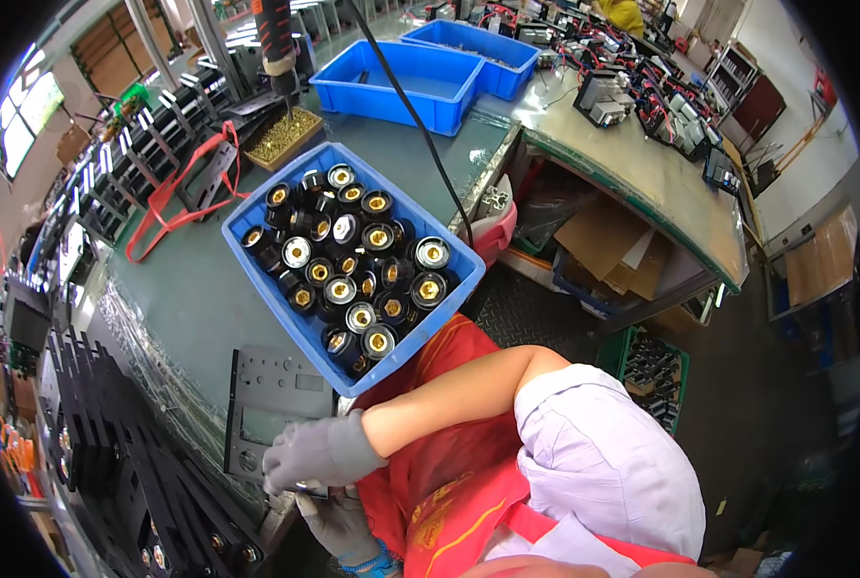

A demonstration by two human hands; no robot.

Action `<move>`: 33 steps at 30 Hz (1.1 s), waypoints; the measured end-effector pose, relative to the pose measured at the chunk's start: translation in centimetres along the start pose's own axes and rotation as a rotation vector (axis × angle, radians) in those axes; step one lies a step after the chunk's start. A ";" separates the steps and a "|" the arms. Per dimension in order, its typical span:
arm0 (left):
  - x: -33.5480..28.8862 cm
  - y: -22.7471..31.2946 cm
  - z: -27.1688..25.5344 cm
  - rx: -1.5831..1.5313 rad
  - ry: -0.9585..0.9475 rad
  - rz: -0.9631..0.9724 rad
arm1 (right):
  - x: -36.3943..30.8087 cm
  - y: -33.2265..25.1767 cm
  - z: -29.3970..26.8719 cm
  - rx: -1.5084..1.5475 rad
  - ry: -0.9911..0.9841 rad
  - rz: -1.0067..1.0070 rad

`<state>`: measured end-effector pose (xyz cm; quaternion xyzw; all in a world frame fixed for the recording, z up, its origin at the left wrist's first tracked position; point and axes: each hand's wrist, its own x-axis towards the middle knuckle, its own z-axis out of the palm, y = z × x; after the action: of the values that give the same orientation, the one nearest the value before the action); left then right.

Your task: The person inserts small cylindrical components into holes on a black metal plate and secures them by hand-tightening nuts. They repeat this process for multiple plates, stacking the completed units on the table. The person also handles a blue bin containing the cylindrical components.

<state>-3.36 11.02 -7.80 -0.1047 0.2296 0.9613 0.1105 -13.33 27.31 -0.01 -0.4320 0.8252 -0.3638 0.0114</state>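
Note:
My right hand [319, 455], in a grey glove, reaches across with its fingers curled down at the near end of a flat black metal panel [278, 371]. The panel has round holes and rectangular cut-outs. Just below, my left hand [341, 528], gloved in grey with a blue band at the wrist, is partly hidden under the right one. Its fingers are bent. A small dark piece with a shiny edge shows between the two hands, too covered to name. Beyond the panel, a blue bin [300, 332] holds many round black knob-like parts with brass-coloured centres.
Black metal brackets [131, 462] are stacked at the left. A box of small brass-coloured screws [286, 137] sits behind the bin, under a hanging power driver [276, 48]. Two more blue bins [391, 96] [473, 43] stand farther back. A red strap [184, 183] lies on the bench.

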 end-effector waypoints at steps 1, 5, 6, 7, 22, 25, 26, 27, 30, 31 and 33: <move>0.0 0.0 -0.5 0.022 -0.028 -0.001 | -0.3 0.4 1.0 -0.029 0.044 -0.154; -0.2 -0.1 -1.5 0.053 -0.146 0.025 | -0.3 -0.2 -0.6 -0.022 -0.142 -0.072; 0.1 0.0 -2.2 -0.007 -0.237 0.012 | -1.2 0.1 -0.1 0.019 -0.016 -0.067; -0.2 0.2 -0.8 0.050 -0.103 0.024 | -1.3 0.0 0.5 -0.035 0.074 -0.031; -0.3 -0.1 1.7 -0.023 0.090 0.041 | -0.3 -0.3 -1.8 0.333 -0.014 0.142; -0.1 0.0 1.1 0.014 0.009 0.039 | -0.4 -0.1 -1.6 0.258 0.144 0.179; -0.2 0.0 1.2 0.028 0.047 0.035 | -0.5 0.1 -1.4 0.165 0.226 0.151; -0.3 0.0 1.3 0.042 0.086 0.032 | -0.6 0.0 -1.2 0.263 0.231 0.231; -0.4 0.1 1.0 0.043 0.074 0.030 | -0.2 -0.6 -1.1 0.236 0.116 0.186; -0.5 0.0 0.9 0.034 0.069 0.034 | 0.1 -0.5 -0.8 0.232 0.071 0.063; -0.8 0.1 1.6 0.004 0.048 0.045 | 0.0 -0.4 -0.3 0.179 0.039 -0.031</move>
<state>-2.91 11.53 -6.18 -0.1225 0.2364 0.9603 0.0833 -13.14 27.37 0.45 -0.4347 0.7827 -0.4446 0.0286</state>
